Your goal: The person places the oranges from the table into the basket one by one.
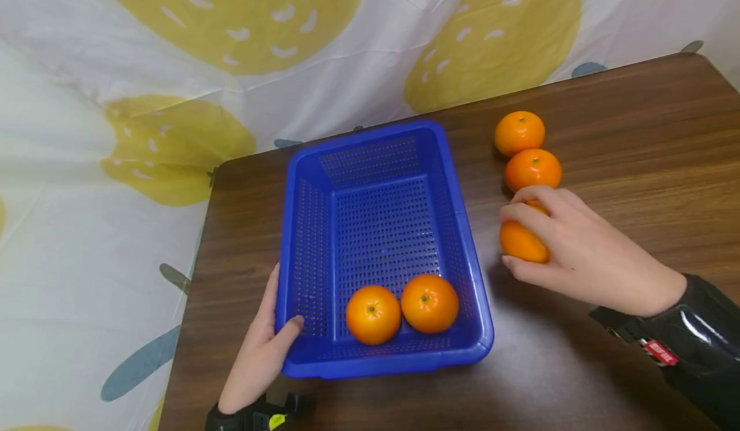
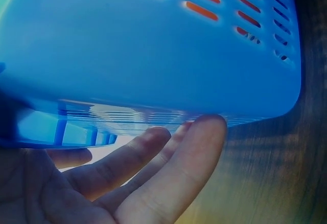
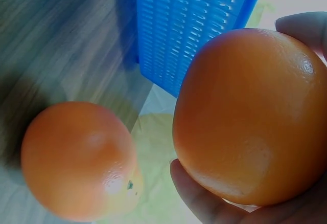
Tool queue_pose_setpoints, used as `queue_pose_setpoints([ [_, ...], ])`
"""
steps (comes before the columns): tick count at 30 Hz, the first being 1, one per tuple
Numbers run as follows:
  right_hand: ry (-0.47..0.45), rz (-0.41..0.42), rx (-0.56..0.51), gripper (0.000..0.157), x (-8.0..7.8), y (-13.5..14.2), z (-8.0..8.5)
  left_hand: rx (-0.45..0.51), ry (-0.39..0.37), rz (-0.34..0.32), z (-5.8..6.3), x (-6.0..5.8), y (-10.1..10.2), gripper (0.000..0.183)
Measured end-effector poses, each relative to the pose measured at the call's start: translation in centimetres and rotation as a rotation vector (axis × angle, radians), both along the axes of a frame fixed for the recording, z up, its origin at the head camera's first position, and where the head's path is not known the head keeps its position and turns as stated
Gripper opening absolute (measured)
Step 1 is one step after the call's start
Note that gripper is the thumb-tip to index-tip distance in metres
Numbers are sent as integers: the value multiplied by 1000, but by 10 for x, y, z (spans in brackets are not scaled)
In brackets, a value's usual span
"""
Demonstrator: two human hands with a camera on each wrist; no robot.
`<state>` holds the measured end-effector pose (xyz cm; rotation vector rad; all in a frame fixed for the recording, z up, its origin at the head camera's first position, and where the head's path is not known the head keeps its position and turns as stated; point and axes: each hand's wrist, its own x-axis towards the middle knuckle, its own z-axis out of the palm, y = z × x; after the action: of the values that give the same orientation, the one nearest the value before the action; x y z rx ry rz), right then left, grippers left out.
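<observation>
A blue perforated plastic basket (image 1: 378,225) stands on the table. My left hand (image 1: 263,347) grips its near-left side, thumb over the rim and fingers along the outside, as the left wrist view also shows against the blue wall (image 2: 102,50). Two oranges, a left one (image 1: 373,315) and a right one (image 1: 430,304), lie side by side at the basket's near end. To the right of the basket, my right hand (image 1: 578,248) holds another orange (image 1: 522,241) between thumb and fingers; it fills much of the right wrist view (image 3: 250,116).
Beyond my right hand, two more oranges sit in a row on the table, a nearer one (image 1: 533,169) and a farther one (image 1: 519,133). A white cloth with yellow fruit print (image 1: 324,90) hangs behind the brown wooden table (image 1: 636,148).
</observation>
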<state>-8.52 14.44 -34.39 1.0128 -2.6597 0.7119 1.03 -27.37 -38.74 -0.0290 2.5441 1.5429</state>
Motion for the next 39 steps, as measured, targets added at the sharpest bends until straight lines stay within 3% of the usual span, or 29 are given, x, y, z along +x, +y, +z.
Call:
queue_pose_setpoints([
  [39, 12, 75, -16, 40, -13, -30, 21, 5, -2, 10, 0, 1, 2, 76],
])
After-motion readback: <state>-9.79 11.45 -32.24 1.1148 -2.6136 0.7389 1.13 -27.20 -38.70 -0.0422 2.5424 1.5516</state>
